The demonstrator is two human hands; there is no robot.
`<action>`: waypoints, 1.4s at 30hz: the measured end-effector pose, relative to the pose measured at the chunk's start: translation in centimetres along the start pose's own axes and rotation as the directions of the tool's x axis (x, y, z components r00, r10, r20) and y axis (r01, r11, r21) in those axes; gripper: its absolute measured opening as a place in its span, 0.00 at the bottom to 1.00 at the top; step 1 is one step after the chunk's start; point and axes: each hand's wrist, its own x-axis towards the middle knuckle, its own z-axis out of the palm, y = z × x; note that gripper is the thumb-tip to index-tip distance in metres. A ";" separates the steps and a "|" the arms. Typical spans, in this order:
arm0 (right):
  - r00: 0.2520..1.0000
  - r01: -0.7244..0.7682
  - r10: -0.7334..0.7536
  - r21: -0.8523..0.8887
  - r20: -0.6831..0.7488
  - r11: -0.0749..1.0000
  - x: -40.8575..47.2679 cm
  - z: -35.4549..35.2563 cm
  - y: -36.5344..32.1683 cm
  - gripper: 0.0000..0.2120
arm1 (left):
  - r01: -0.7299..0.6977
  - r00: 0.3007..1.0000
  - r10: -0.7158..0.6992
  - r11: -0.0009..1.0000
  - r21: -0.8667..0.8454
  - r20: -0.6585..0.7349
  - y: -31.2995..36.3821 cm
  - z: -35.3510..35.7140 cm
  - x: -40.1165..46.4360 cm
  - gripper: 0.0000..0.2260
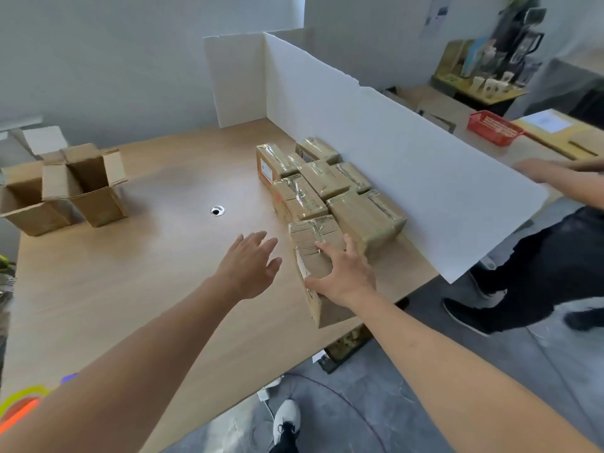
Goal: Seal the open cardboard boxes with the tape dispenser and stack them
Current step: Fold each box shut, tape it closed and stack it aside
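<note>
Several taped cardboard boxes (327, 178) lie packed together on the wooden table (130, 289) along a white foam board. The nearest sealed box (313, 237) stands at the table's right edge. My right hand (343, 276) lies on top of it, fingers spread and thumb curled round its near side. My left hand (251, 266) hovers open just left of that box, not touching it. Two open cardboard boxes (65, 191) stand at the table's far left with their flaps up. No tape dispenser is visible.
A white foam board (376, 152) walls off the table's right and back. Another person (539, 256) in dark trousers stands beyond it, a hand on its edge. A round cable hole (217, 210) sits mid-table. A red basket (493, 127) rests on a neighbouring table.
</note>
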 end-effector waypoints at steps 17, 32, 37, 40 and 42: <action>0.992 -0.011 0.019 -0.070 0.126 0.997 13.7 4.8 7.7 0.43 | 0.074 0.982 -0.058 0.993 -0.087 0.177 1.4 8.0 13.2 0.23; 0.957 0.287 -0.262 -0.307 0.123 0.907 18.4 7.0 12.4 0.39 | 0.306 0.947 -0.287 0.943 -0.128 0.147 6.0 11.7 14.8 0.22; 0.931 0.354 -0.325 -0.203 0.163 0.913 19.0 4.8 11.5 0.32 | 0.336 0.938 -0.321 0.934 -0.121 0.131 6.7 10.7 14.3 0.23; 0.889 0.445 -0.413 -0.167 0.199 0.880 19.4 3.0 10.3 0.29 | 0.358 0.931 -0.344 0.925 -0.125 0.117 6.8 9.3 13.5 0.24; 0.867 0.486 -0.452 -0.160 0.207 0.859 19.5 1.8 9.1 0.29 | 0.377 0.925 -0.367 0.918 -0.127 0.096 6.7 8.2 12.8 0.24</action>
